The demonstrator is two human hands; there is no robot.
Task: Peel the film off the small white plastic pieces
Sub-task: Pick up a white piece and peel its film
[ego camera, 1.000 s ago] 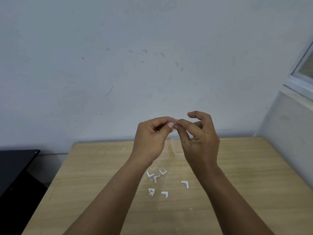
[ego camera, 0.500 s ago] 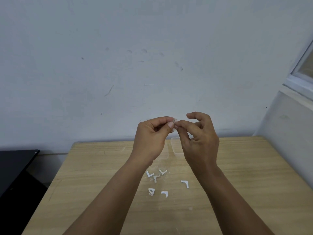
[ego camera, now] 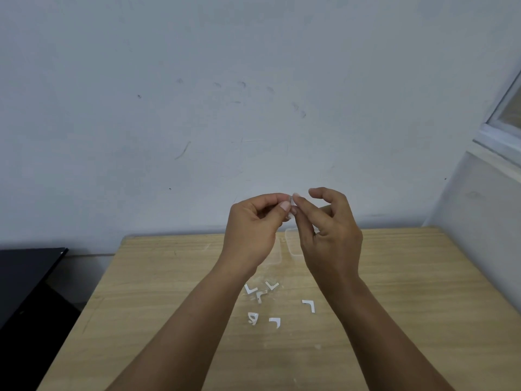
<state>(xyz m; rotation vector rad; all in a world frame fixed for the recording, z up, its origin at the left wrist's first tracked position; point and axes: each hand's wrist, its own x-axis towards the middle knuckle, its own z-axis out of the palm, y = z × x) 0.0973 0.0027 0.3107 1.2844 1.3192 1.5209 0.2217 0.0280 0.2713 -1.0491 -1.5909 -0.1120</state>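
The bench point(ego camera: 169, 306) of pale wood fills the lower half of the view, and it is the landmark for everything else. Above its far edge both hands are raised, well clear of the surface. The left hand point(ego camera: 253, 232) has its thumb and forefinger closed narrowly on a very small piece point(ego camera: 290, 206), which is mostly hidden between the fingertips; the right hand point(ego camera: 332, 235) meets it from the other side, thumb and forefinger pinched at the same spot, the other fingers curled open above. The two pinches touch, so both hands are equally near to the piece. I judge that the right fingers work at the film edge while the left ones hold the plastic, but the film itself I cannot make out. The long axis of the piece is also not visible.

On the bench, nearer to the person than the hands, lie the small L-shaped white pieces point(ego camera: 308, 305) in a loose group, with some clear scraps point(ego camera: 253, 318) among them. A clear tray point(ego camera: 291, 244) stands on the bench just behind the right hand.
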